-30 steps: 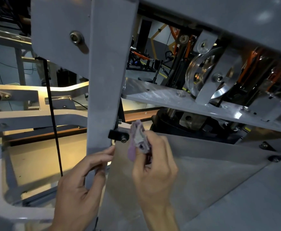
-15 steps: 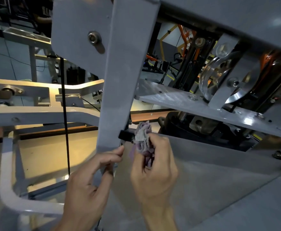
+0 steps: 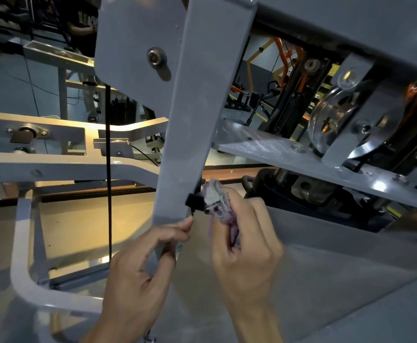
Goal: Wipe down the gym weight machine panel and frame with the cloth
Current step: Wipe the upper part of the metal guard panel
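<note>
A grey upright frame bar (image 3: 197, 115) of the weight machine runs down the middle of the head view, with a small black bracket (image 3: 194, 200) at its lower right edge. My right hand (image 3: 245, 251) grips a bunched grey-purple cloth (image 3: 217, 199) and presses its tip against the bracket and its bolt. My left hand (image 3: 140, 273) holds the bottom end of the bar, index fingertip on its lower right corner. A flat grey panel (image 3: 326, 273) spreads below and right of both hands.
A thin black cable (image 3: 108, 169) hangs left of the bar. A pale tubular frame (image 3: 24, 256) curves at lower left. At upper right sit a shiny pulley (image 3: 336, 125) and a slanted grey plate (image 3: 264, 147), with orange gym equipment behind.
The view has shifted, so the bar sits further right in frame. The cloth has moved from just right of the bracket onto it. My left hand keeps its hold on the bar's end.
</note>
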